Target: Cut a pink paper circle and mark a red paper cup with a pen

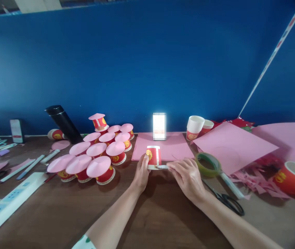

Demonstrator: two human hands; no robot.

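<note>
My left hand (141, 173) is closed round the side of a small red paper cup (152, 156) with a gold print and a pale vertical band. The cup is held just above the table, in front of a stack of pink paper (178, 145). At the cup's lower right edge, my right hand (189, 175) pinches the end of a short whitish strip (163, 167). What the strip is made of is too small to tell. To the left stand several red cups topped with pink paper cones (97, 149).
Right of my hands lie a green tape roll (208, 165), a white pen-like stick (232, 185), black scissors (230, 202), pink scraps (261, 180) and an orange-red cup (294, 178). White cups (195, 125), a lit phone (159, 126) and a black flask (64, 123) stand behind. A power strip (12, 204) lies left.
</note>
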